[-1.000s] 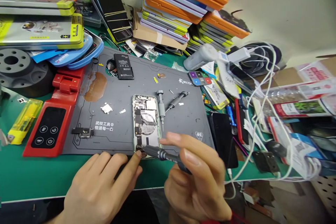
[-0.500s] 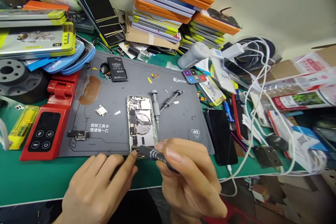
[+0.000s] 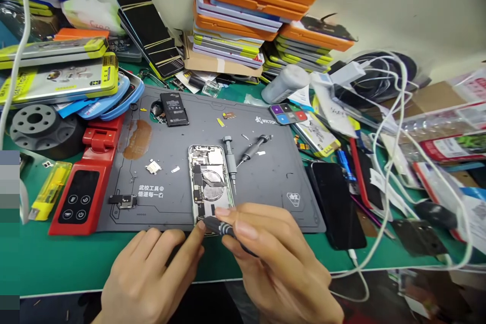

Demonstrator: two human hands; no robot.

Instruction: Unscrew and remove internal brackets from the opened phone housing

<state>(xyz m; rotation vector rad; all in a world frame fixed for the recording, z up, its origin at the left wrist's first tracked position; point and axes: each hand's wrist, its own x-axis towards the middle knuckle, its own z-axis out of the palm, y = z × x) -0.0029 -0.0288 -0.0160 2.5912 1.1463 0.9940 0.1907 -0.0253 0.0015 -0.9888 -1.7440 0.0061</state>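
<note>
1. Your right grip (image 3: 281, 258) was clamped on a screwdriver (image 3: 217, 227); your left grip (image 3: 152, 273) I couldn't judge.
2. The opened phone (image 3: 212, 190) lay at the mat's (image 3: 266, 177) near edge.
3. "WKTO" lettering (image 3: 266, 121) marked its far-right corner.

Soft, even light covers the tabletop (image 3: 72, 263) in here; the wall (image 3: 379, 5) dims towards the upper right corner, wide-angle stretching blurs the right edge, and coarse squares mar the lower left.

One head camera, worn by the person, looks forward and down across the desk (image 3: 81, 260) from its near side, close above the hands (image 3: 148, 271) at six o'clock, the wall (image 3: 379, 5) beyond toward one o'clock
</note>
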